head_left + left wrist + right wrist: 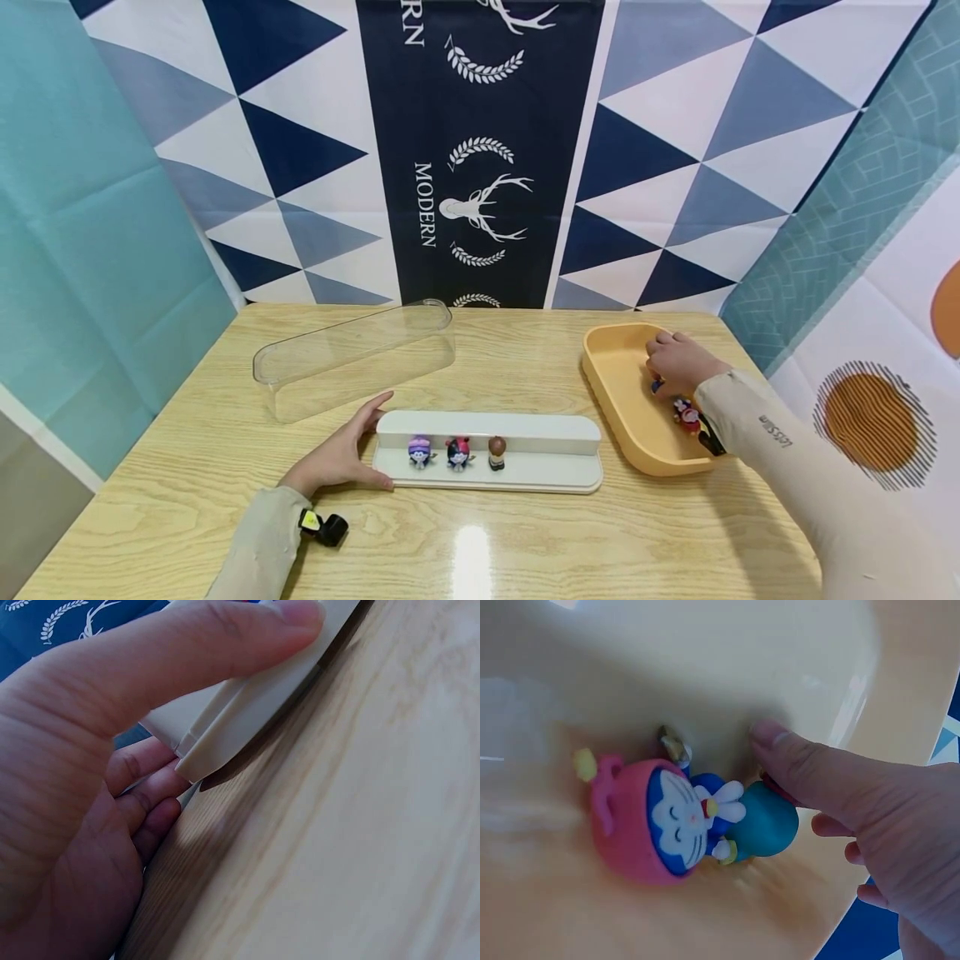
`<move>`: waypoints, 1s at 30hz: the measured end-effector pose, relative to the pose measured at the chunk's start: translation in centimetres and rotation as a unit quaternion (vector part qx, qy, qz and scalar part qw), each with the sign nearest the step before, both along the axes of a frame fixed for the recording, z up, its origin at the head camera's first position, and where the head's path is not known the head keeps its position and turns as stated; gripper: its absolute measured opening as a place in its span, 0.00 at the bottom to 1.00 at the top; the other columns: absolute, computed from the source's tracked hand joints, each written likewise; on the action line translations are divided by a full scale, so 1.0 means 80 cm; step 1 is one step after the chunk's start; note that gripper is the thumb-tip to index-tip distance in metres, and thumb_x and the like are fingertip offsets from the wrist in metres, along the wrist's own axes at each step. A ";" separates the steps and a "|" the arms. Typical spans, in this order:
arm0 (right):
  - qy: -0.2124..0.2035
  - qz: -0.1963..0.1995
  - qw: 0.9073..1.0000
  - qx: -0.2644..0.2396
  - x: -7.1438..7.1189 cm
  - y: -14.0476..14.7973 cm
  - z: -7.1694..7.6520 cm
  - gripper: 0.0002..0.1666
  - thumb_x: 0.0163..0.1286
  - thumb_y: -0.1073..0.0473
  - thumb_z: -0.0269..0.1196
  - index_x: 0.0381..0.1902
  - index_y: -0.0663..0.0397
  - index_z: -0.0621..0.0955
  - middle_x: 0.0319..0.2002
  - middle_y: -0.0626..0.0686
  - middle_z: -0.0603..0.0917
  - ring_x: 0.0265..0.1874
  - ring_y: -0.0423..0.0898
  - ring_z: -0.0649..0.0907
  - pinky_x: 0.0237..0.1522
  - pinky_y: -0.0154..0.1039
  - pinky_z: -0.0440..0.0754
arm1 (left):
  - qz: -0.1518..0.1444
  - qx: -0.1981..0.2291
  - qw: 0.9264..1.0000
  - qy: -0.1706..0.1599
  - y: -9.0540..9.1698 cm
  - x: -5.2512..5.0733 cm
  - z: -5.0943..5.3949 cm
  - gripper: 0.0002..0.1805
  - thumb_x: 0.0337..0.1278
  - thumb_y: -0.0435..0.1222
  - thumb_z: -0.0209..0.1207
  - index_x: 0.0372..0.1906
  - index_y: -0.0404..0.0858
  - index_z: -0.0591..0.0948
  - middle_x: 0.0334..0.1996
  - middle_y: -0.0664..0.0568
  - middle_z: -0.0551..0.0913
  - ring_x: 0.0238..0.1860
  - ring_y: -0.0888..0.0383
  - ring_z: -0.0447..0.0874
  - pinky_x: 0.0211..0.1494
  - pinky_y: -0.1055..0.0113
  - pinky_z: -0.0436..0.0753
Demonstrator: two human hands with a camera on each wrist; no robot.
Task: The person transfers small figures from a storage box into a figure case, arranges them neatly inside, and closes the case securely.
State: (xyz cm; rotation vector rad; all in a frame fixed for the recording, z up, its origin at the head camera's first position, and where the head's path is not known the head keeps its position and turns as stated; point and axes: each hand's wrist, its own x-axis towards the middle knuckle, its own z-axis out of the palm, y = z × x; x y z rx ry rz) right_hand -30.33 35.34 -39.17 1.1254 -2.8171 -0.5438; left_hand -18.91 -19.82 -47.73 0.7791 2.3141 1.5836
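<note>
My left hand (pixel 337 454) grips the left end of a long white stepped stand (pixel 540 473), thumb on the front edge and fingers behind. On its lower step stand a purple-topped figure (pixel 420 451), a red-and-black one (pixel 458 452) and a brown-haired one (pixel 497 452). My right hand (pixel 682 364) reaches down into a yellow tray (pixel 618 408). In the right wrist view, its thumb lies beside a teal rounded piece (pixel 763 821), against a pink-hooded figure (pixel 634 825) lying on its side; the other fingertips are hidden.
A clear plastic cover (pixel 360 367) lies behind the stand at the left. Another small red and white figure (pixel 686 415) is in the tray near my right wrist. A patterned cloth (pixel 300 167) hangs behind the wooden table (pixel 405 542).
</note>
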 end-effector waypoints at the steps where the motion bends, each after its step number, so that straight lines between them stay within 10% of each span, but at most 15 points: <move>1: -0.001 0.002 1.000 0.001 0.000 0.000 0.000 0.19 0.46 0.47 0.78 0.15 0.43 0.77 0.26 0.47 0.72 0.33 0.51 0.69 0.37 0.47 0.69 | 0.000 0.000 1.000 0.000 0.000 0.000 0.000 0.71 0.35 0.34 0.81 0.80 0.38 0.43 0.63 0.41 0.70 0.60 0.59 0.73 0.64 0.75 0.65; 14: -0.088 -0.021 0.995 -0.046 0.002 -0.006 0.010 0.17 0.51 0.55 0.76 0.16 0.46 0.77 0.24 0.45 0.73 0.26 0.45 0.68 0.30 0.41 0.70 | -0.002 0.002 1.000 -0.004 0.001 0.000 0.002 0.71 0.35 0.34 0.81 0.80 0.38 0.42 0.63 0.41 0.70 0.59 0.59 0.73 0.64 0.75 0.65; 30: -0.183 -0.084 0.959 -0.200 -0.002 -0.006 0.019 0.11 0.64 0.59 0.70 0.24 0.54 0.82 0.20 0.43 0.75 0.19 0.39 0.71 0.25 0.35 0.70 | -0.002 -0.001 1.000 -0.004 0.001 0.000 0.002 0.71 0.36 0.34 0.81 0.80 0.37 0.42 0.62 0.41 0.70 0.59 0.58 0.72 0.63 0.76 0.65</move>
